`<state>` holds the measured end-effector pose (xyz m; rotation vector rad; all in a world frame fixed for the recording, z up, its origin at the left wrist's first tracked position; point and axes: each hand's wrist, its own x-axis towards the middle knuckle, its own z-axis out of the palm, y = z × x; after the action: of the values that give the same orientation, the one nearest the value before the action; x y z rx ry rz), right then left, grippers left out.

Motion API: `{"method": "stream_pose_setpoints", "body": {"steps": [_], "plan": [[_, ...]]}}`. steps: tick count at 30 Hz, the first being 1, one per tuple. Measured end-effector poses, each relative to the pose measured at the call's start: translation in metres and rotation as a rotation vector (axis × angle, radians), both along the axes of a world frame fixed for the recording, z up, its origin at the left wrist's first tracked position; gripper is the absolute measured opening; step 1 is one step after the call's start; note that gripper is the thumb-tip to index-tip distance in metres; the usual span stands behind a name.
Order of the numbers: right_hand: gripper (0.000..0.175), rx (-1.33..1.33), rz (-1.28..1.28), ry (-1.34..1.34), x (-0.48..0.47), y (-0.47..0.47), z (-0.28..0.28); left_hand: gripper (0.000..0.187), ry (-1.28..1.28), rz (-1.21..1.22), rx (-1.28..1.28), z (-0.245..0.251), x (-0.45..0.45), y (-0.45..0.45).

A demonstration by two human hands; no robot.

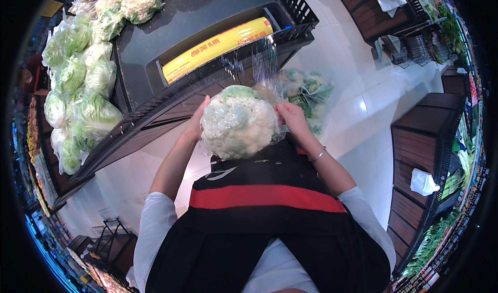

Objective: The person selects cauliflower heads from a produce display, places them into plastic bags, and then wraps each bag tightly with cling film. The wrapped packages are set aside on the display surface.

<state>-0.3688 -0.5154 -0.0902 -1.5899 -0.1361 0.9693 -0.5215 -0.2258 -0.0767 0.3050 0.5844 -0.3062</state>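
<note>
A large cauliflower head (238, 122), shiny with clear plastic film over its curds, is held up in front of my apron. My left hand (195, 121) supports its left side, with the fingers partly hidden behind it. At its right side my right hand (292, 117) has its fingertips drawn together on the clear film (268, 65). That film stretches from the cauliflower up to a yellow roll of cling wrap (218, 48), which lies in a recess at the front of the black display stand.
Bagged cabbages (72, 75) and more cauliflowers (142, 3) sit on the stand (134, 52) at the left. Below, right of my hands, a clear bag of leafy trimmings (311, 98) stands by the tiled floor (346, 125). Wood-panelled produce displays (412, 145) line the right side.
</note>
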Motion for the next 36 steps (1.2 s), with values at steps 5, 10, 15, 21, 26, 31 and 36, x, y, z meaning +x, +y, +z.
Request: {"method": "stream_pose_setpoints", "body": {"steps": [5,10,15,21,26,31,36], "plan": [[0.045,0.113,0.020,0.032,0.027,0.011,0.007,0.065,-0.027,-0.156,0.187,0.002,0.012,-0.005],[0.056,0.432,0.081,0.737,0.047,0.054,-0.007,0.067,-0.064,-0.200,0.120,0.010,0.015,-0.010],[0.056,0.366,0.189,0.725,0.029,0.061,-0.013,0.069,0.056,-0.159,0.287,0.015,0.016,-0.012],[0.055,0.439,0.297,0.712,0.035,0.059,-0.001,0.056,0.373,-0.698,1.563,0.073,0.018,0.002],[0.055,0.391,0.273,0.726,0.034,0.056,-0.002,0.024,-0.561,-0.242,2.009,0.122,0.046,-0.005],[0.051,0.344,0.225,0.752,0.031,0.052,0.004,0.037,-0.719,-0.493,1.527,0.096,0.080,-0.026],[0.038,0.171,0.129,0.220,0.054,0.060,0.025,0.041,-0.651,-0.572,1.388,0.078,0.089,-0.018]]}}
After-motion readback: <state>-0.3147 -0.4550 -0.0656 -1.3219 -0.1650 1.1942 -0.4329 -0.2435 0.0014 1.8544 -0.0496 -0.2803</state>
